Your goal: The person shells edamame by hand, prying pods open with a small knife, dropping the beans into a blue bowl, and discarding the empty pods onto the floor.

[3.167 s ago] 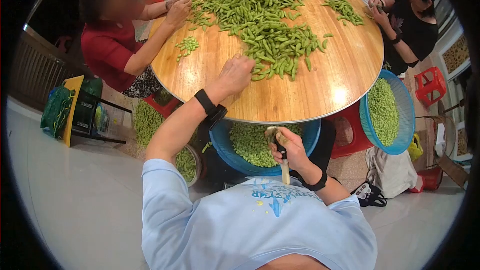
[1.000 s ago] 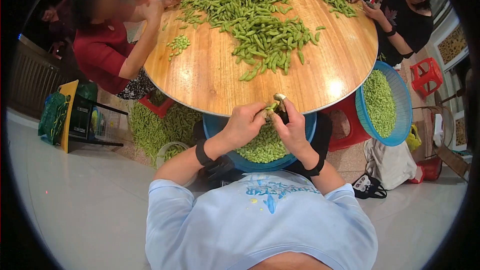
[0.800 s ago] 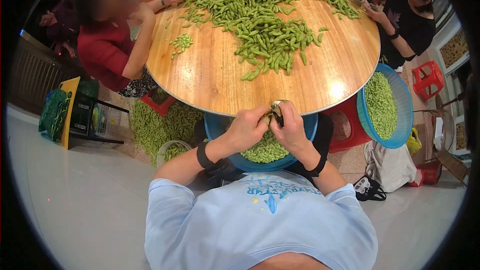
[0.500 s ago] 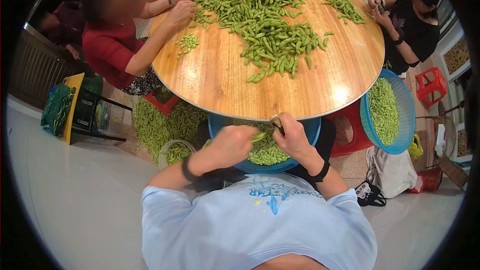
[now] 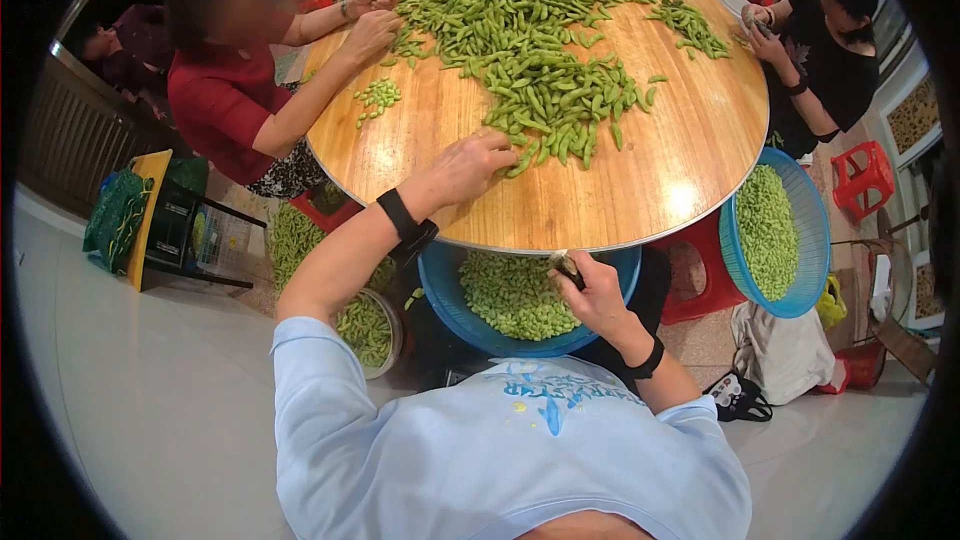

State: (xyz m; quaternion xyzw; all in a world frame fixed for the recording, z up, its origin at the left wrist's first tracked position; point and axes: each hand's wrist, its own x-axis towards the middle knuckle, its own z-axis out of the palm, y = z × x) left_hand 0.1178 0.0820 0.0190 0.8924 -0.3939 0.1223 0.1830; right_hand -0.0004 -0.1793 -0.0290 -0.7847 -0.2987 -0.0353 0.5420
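Observation:
A large heap of green bean pods (image 5: 540, 40) lies on the round wooden table (image 5: 420, 180). My left hand (image 5: 470, 168) reaches over the table's near edge, its fingertips closed at the pile's lower left end; what they hold, if anything, is too small to make out. Over the right side of the blue basket, my right hand (image 5: 597, 292) is wrapped round a small dark object (image 5: 567, 268) with a pale tip. Shelled green beans (image 5: 515, 295) fill the bottom of this blue basket (image 5: 450, 312), which sits below the table edge in front of my body.
A bucket of pods (image 5: 396, 340) stands at the lower left. Another blue basket (image 5: 822, 230) of shelled beans is on the right, beside a red stool (image 5: 700, 270). A person in red (image 5: 225, 100) sits left, a person in black (image 5: 835, 65) right, both with hands at the table.
My left hand has moved from above the basket, where it held a pod, up and forward to the pile. My right hand has shifted slightly down and stays closed round the dark object.

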